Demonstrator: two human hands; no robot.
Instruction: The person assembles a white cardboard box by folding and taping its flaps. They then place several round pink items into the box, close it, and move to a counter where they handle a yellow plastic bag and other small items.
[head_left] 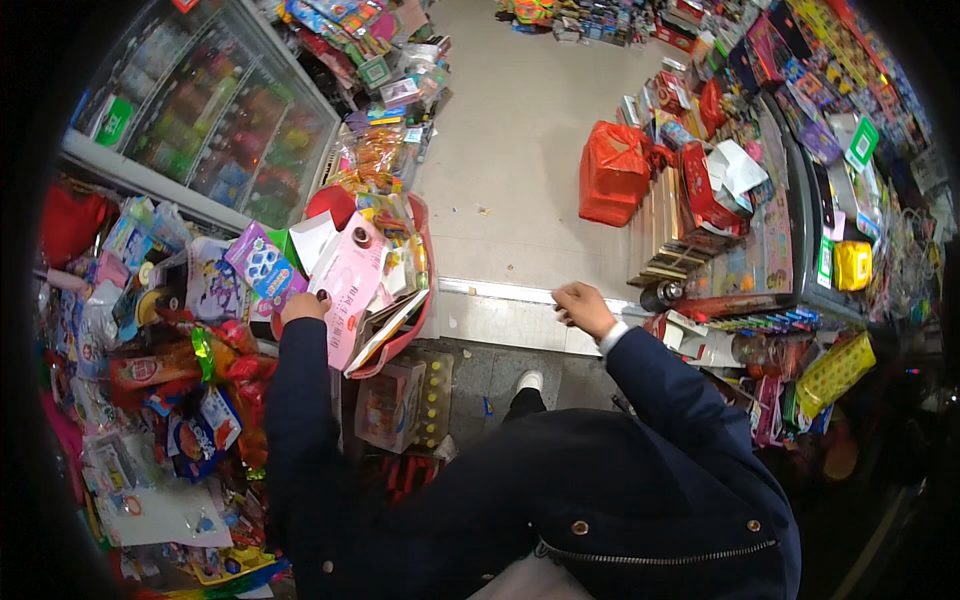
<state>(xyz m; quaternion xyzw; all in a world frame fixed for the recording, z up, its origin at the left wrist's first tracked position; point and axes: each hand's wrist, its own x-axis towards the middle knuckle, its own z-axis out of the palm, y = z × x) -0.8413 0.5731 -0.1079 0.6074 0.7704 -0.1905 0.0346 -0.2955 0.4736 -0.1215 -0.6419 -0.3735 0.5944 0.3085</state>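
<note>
Head view, looking down over a dark blue jacket into a crowded shop. The left hand (303,306) rests on a pink packet (350,285); its fingers curl over the packet's near edge, gripping it. The packet stands tilted in a red basket (425,300) packed with goods, just beyond the fingers. The right hand (583,306) hangs over the grey floor (520,150), fingers pressed into a loose fist, holding nothing visible. An orange bag (613,172) sits well beyond it.
</note>
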